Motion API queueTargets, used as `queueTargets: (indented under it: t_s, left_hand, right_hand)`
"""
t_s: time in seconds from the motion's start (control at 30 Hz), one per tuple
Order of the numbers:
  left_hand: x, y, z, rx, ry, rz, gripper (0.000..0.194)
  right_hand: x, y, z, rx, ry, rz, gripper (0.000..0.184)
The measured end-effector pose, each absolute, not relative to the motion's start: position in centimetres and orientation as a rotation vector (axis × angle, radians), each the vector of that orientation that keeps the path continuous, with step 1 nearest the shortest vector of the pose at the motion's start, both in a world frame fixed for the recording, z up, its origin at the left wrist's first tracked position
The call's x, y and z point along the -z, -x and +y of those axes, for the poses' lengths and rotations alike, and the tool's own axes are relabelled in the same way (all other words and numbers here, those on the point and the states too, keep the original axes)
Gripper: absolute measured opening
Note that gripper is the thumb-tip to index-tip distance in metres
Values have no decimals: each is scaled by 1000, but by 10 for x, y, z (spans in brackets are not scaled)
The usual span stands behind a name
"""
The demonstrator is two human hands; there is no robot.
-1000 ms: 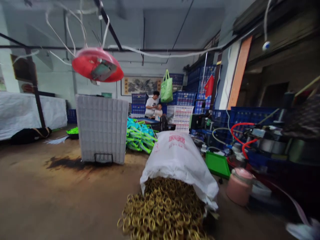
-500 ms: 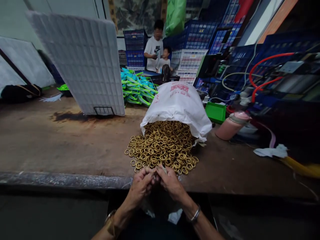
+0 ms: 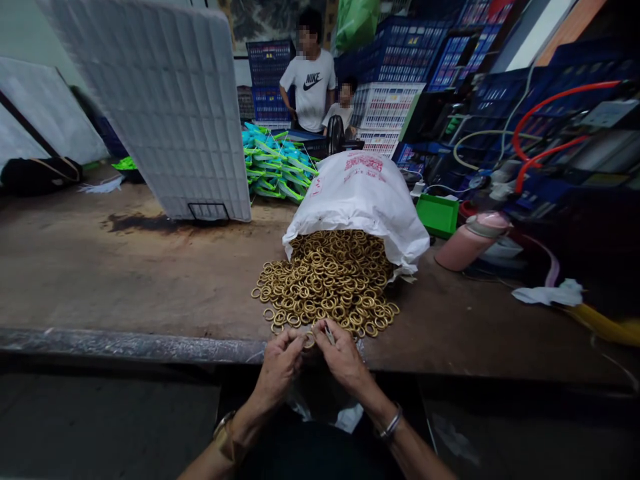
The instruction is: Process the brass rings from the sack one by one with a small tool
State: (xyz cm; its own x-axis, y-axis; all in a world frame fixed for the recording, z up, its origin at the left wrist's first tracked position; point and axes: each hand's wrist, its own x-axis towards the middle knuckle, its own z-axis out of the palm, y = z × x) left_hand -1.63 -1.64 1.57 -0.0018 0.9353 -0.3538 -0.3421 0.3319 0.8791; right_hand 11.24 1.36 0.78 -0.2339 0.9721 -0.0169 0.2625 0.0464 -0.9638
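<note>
Brass-coloured rings (image 3: 330, 283) spill in a heap from a white woven sack (image 3: 357, 193) lying on its side. At the front edge of the table, my left hand (image 3: 281, 363) is closed, pinching one ring (image 3: 309, 341) between thumb and fingertips. My right hand (image 3: 345, 360) is just beside it, closed around a small, thin, greyish blade-like tool (image 3: 329, 333) whose exact kind I cannot make out. Both hands are at the near side of the heap, with the pinched ring between them.
A white padded panel (image 3: 165, 120) stands on the wooden table (image 3: 125, 287). Green and blue plastic pieces (image 3: 277, 163) lie behind. To the right are a green tray (image 3: 437, 215), a pink bottle (image 3: 473, 241) and red hose (image 3: 530, 123). Two people (image 3: 313, 80) are at the back near stacked crates (image 3: 410, 57).
My hands have drawn slightly apart, and the ring at my left fingertips now shows. The view has shifted slightly. At the back, the taller person has turned their head and changed arm position.
</note>
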Motion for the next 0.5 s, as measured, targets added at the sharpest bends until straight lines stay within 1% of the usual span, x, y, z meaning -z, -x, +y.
queueTargets:
  t_s: [0.07, 0.13, 0.3, 0.37, 0.5]
  left_hand:
    - [-16, 17, -16, -1115, -558, 1096, 29]
    - [-17, 18, -16, -1107, -490, 1058, 33]
    - [-23, 18, -17, -1105, -437, 1006, 30]
    - [-23, 18, -18, -1113, -444, 989, 29]
    - [-18, 16, -21, -1177, -560, 1022, 27]
  right_hand:
    - [-11, -113, 13, -1183, 1280, -1607, 17]
    - [-15, -114, 10, -1149, 1245, -1654, 18]
    - [-20, -111, 5, -1154, 1150, -1775, 18]
    - [-18, -109, 6, -1174, 1167, -1728, 19]
    - [-11, -107, 11, -1267, 1208, -1582, 26]
